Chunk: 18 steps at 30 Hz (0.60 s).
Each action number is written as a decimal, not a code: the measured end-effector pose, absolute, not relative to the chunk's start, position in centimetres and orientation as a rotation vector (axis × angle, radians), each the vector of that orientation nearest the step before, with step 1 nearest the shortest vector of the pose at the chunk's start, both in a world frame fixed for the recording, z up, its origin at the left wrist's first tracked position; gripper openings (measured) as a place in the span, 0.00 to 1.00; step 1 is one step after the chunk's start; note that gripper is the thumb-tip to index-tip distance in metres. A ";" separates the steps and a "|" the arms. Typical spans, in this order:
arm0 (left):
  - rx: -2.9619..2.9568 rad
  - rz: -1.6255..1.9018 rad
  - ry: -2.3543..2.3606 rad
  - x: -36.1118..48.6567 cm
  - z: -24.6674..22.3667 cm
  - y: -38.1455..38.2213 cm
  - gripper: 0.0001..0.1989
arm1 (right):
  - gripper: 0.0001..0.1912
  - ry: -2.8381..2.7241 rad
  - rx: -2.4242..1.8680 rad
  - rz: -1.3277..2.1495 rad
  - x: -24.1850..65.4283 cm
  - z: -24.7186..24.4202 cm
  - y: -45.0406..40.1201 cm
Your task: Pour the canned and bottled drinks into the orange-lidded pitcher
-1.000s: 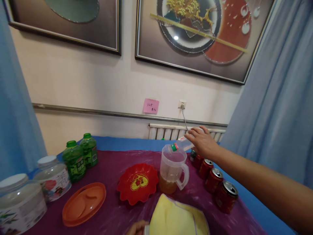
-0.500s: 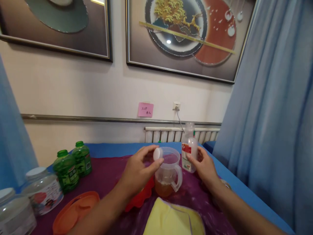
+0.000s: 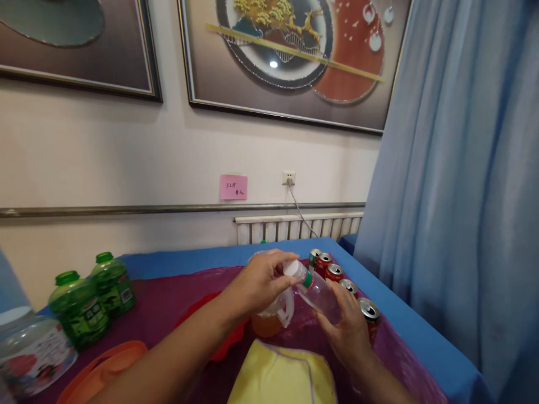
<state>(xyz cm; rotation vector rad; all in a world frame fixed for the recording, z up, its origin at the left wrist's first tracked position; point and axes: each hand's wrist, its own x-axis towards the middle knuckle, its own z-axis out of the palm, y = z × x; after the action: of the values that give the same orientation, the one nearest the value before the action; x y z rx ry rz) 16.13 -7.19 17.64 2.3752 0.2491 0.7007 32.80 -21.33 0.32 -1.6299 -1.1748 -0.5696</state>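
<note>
My left hand [image 3: 267, 280] pinches a white cap [image 3: 292, 268] at the mouth of a clear plastic bottle [image 3: 322, 297]. The bottle tilts up to the left, with a green band below its neck. My right hand [image 3: 347, 325] is wrapped round its lower body. Behind my left hand stands a clear measuring jug [image 3: 269, 321] with amber liquid in the bottom; its rim is largely hidden. A folded yellow cloth [image 3: 282, 376] lies in front of the jug, and a red dish [image 3: 229, 343] is partly covered by my left forearm.
Several open drink cans [image 3: 334, 272] line the right side of the purple cover [image 3: 168, 297]. At the left are two green bottles [image 3: 80, 311], a clear jar [image 3: 36, 356] and an orange lid [image 3: 105, 373]. A blue curtain [image 3: 442, 196] hangs at the right.
My left hand has moved the cap onto the bottle mouth. My right hand has tipped the bottle leftward and brought it nearer. The view has shifted right, and the cans now show.
</note>
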 end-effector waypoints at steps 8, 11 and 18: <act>2.103 0.685 0.092 16.1 17.6 -10.2 0.15 | 0.31 -1.249 -1.611 -0.509 32.2 0.4 -22.8; 1.994 0.686 -0.011 15.6 17.7 -11.5 0.12 | 0.31 -1.261 -1.594 -0.486 31.3 0.8 -23.7; 1.548 0.643 -0.085 11.2 17.1 -12.1 0.39 | 0.30 -1.356 -1.505 -0.262 26.8 2.4 -25.2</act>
<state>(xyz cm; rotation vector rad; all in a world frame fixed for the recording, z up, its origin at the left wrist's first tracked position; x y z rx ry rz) 11.25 -12.14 17.14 1.5481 -0.0854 0.6426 26.84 -25.17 2.35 -1.5049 -1.3562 -0.2621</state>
